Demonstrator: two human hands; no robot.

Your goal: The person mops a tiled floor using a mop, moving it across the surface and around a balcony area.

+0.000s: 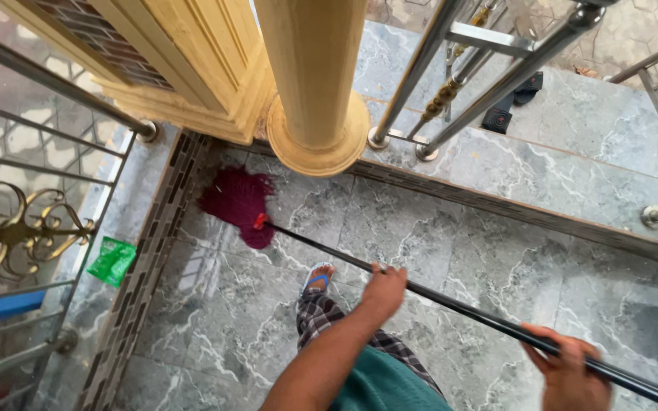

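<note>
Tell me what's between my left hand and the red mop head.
In the head view, only the black mop handle runs from the left hand to the mop head, crossing bare grey tile; a sandalled foot sits just below it.

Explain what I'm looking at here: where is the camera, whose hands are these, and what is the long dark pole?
The one picture comes from a camera worn on a person's head, looking down at their own arms. The left hand and right hand both grip a long black handle. It ends in a dark red mop head lying on the grey marble-patterned floor, next to a cream pillar. One foot in a blue sandal shows below. Steel railings stand on the raised step, and a green packet lies by the left fence.
</note>
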